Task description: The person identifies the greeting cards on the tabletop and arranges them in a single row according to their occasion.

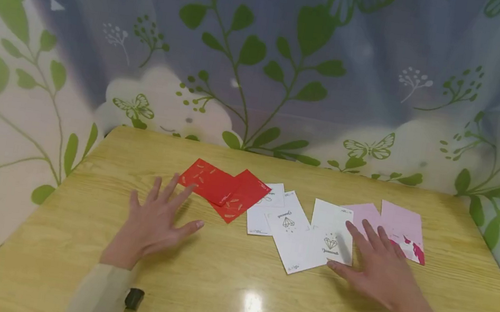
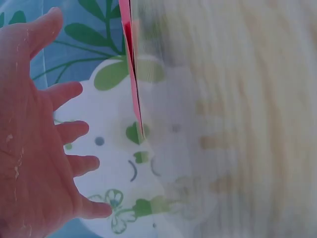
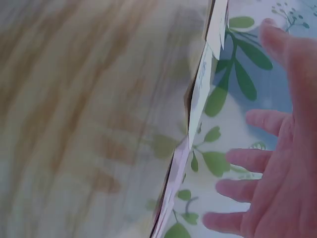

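Two overlapping red cards (image 1: 236,199) with small gold marks lie at the left of a row on the table. My left hand (image 1: 156,223) hovers beside them, fingers spread, holding nothing. Several white cards (image 1: 290,241) printed with a diamond drawing overlap in the middle of the row. To their right are two pink cards (image 1: 400,225), one with a darker pink pattern along its lower edge. My right hand (image 1: 380,270) is spread above the right end, its fingers overlapping the white and pink cards in the head view. Both wrist views show empty palms and straight fingers.
The wooden table (image 1: 192,297) reflects a bright light near its front. Behind it hangs a curtain (image 1: 261,72) with green leaves and butterflies. Dark wrist devices (image 1: 134,298) show at both sleeves.
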`<action>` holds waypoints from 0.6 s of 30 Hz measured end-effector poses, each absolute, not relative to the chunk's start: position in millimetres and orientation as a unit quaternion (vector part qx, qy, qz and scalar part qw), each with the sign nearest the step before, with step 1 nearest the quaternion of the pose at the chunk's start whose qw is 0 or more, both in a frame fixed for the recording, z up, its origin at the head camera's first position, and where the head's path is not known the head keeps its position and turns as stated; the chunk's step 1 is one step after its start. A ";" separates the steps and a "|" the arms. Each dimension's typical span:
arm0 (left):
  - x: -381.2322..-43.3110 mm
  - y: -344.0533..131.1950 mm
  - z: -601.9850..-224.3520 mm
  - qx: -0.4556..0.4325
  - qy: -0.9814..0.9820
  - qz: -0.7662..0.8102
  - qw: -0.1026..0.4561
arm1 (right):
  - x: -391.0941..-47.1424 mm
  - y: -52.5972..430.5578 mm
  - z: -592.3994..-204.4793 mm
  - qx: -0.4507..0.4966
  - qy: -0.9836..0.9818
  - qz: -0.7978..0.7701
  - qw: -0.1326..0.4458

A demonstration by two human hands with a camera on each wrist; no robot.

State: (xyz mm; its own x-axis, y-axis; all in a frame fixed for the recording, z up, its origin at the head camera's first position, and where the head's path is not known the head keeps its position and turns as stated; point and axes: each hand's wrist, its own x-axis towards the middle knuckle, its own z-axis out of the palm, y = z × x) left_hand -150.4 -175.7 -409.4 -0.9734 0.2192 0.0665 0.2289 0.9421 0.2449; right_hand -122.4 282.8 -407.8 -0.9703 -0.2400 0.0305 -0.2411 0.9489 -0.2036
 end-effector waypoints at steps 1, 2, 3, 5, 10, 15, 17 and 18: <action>-152.3 -174.1 -409.7 -0.116 -0.984 -0.134 0.015 | -123.3 280.6 -409.1 0.130 -0.986 0.105 0.003; -154.3 -172.3 -410.1 -0.118 -0.983 -0.142 0.010 | -123.9 278.4 -410.5 0.137 -0.985 0.108 0.001; -156.0 -170.1 -410.3 -0.120 -0.982 -0.149 0.004 | -124.5 276.1 -411.6 0.145 -0.983 0.110 -0.001; -159.2 -165.2 -410.7 -0.127 -0.980 -0.156 -0.004 | -126.5 271.7 -413.5 0.163 -0.980 0.115 -0.005; -165.4 -149.1 -409.7 -0.164 -0.972 -0.168 -0.024 | -131.3 262.4 -415.6 0.179 -0.977 0.113 -0.036; -171.8 -130.5 -404.5 -0.186 -0.963 -0.185 -0.056 | -144.5 256.3 -413.9 0.175 -0.979 0.087 -0.061; -176.0 -122.4 -403.6 -0.190 -0.962 -0.185 -0.066 | -152.8 256.7 -412.2 0.174 -0.979 0.082 -0.068; -178.3 -118.0 -403.3 -0.192 -0.961 -0.186 -0.071 | -157.2 257.6 -411.3 0.173 -0.979 0.082 -0.072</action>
State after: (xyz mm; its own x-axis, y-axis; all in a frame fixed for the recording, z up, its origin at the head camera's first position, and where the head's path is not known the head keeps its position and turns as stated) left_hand -178.3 -118.0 -403.3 -0.9158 0.3961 -0.0658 0.3431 0.8570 0.3844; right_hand -157.2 257.6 -411.3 -0.9295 -0.3512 -0.1123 -0.3276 0.9264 -0.1855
